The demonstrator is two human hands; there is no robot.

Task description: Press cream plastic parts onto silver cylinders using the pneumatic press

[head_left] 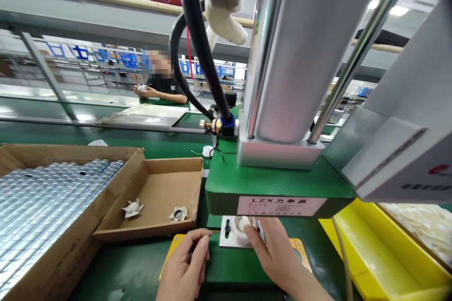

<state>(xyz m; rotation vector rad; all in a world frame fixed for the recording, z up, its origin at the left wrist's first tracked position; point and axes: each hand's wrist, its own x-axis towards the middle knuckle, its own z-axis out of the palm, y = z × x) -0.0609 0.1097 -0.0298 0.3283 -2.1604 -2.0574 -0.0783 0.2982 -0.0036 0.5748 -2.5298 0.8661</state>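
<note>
Under the head of a green press, my right hand grips a round white plastic part between thumb and fingers. That part is at a white fixture plate with a dark slot on its left. My left hand rests left of the plate, fingers curled and thumb against them; what it holds, if anything, is hidden. Yellow pieces of the press base show beside both hands. Two white finned parts, one at the left and one at the right, lie in a shallow cardboard box.
A large carton of silvery cylinders stands at the left. On the right are a yellow bin and white pieces. Black hoses hang by the press cylinder. Across the bench, a person holds a small white thing.
</note>
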